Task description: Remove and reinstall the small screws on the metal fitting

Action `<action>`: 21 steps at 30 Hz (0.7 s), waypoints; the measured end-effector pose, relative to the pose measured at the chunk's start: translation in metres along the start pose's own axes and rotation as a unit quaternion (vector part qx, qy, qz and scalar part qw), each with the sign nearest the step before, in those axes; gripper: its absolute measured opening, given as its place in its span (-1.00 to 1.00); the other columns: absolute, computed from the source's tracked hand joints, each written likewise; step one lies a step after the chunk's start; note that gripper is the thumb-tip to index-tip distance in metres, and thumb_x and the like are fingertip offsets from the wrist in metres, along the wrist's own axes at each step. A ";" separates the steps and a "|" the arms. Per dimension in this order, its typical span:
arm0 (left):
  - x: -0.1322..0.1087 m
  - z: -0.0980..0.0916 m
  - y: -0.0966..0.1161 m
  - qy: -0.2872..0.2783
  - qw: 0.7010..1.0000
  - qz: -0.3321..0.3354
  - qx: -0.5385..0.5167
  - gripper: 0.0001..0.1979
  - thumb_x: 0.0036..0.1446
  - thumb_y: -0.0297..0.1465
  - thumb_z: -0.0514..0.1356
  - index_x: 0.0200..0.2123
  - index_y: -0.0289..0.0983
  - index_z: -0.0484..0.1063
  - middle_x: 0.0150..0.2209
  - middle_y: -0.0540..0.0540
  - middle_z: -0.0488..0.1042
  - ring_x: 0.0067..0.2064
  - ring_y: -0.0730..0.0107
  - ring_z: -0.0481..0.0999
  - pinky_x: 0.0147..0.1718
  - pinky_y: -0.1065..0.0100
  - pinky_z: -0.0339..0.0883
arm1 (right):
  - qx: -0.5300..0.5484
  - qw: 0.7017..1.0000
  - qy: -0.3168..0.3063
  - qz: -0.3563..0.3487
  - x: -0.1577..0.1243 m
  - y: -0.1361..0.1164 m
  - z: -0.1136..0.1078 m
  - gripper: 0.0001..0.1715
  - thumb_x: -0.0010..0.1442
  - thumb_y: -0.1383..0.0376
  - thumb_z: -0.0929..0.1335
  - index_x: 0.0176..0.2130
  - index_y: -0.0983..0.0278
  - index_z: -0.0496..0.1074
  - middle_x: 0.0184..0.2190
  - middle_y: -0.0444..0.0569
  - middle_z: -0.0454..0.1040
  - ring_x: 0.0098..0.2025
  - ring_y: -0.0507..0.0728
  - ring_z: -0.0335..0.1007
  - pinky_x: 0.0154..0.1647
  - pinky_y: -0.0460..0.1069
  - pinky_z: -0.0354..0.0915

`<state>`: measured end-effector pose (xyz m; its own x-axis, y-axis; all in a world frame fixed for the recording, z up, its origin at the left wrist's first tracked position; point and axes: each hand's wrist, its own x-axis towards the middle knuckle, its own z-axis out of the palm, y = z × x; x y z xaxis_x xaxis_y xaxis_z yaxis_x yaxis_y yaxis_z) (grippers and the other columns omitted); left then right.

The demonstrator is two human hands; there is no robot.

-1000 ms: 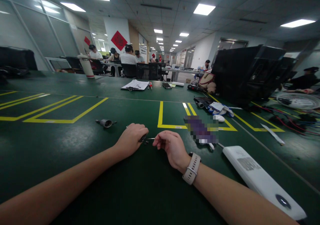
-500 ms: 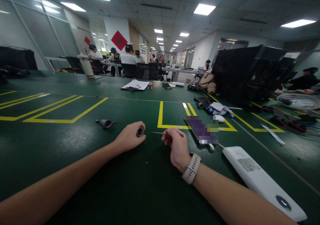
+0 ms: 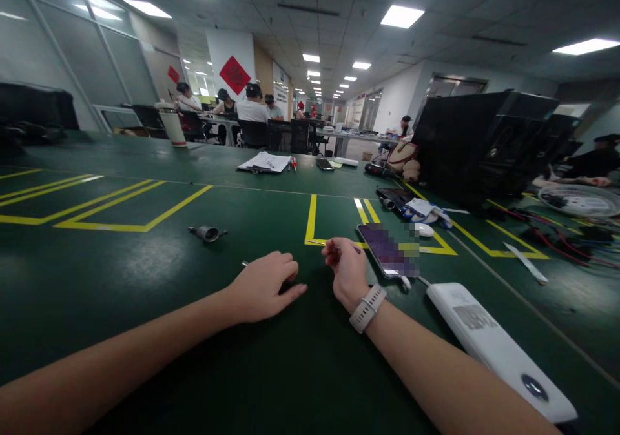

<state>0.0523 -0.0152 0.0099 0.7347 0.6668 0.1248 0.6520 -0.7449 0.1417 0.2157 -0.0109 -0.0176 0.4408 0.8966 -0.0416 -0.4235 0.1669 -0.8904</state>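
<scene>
My left hand (image 3: 264,286) is low over the table, palm down, thumb and forefinger apart. A small metal end (image 3: 245,264) pokes out behind its knuckles, seemingly from the hollow metal cylinder, whose body is hidden by the hand. In my closed right hand (image 3: 349,270), wearing a watch (image 3: 368,308), is a small screwdriver (image 3: 317,243) with a thin shaft pointing left. Another hollow metal fitting (image 3: 208,233) lies on its side beyond my left hand. No small loose parts can be seen around the left fingers.
A phone (image 3: 385,248) is cabled to a white power bank (image 3: 498,351) at right. Farther off are a clipboard with papers (image 3: 265,162), gloves (image 3: 426,211), a black computer case (image 3: 479,141), coloured wires (image 3: 557,238) and a cup (image 3: 172,125). People sit at desks behind.
My left hand has turned palm down and come nearer me, over where small nut-like parts lay; the cylinder's open end no longer shows. My right hand has risen slightly with the screwdriver.
</scene>
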 end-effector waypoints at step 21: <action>-0.111 0.006 0.079 0.002 0.998 0.019 -0.057 -0.82 0.12 -0.34 0.07 -0.21 -0.10 0.40 -0.26 -0.06 0.47 -0.27 0.22 0.41 -0.25 0.20 0.28 | -0.100 0.975 -0.160 0.116 -0.060 -0.018 0.008 -0.78 -0.12 0.43 0.41 -0.34 0.33 0.49 -0.41 -0.07 0.52 -0.34 0.04 0.37 -0.22 -0.02 0.23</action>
<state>0.0231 -0.1481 0.0009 0.7577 0.6382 0.1368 0.5978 -0.7627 0.2468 0.1905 -0.0644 0.0045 0.0688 0.9881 -0.1379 -0.3049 -0.1107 -0.9459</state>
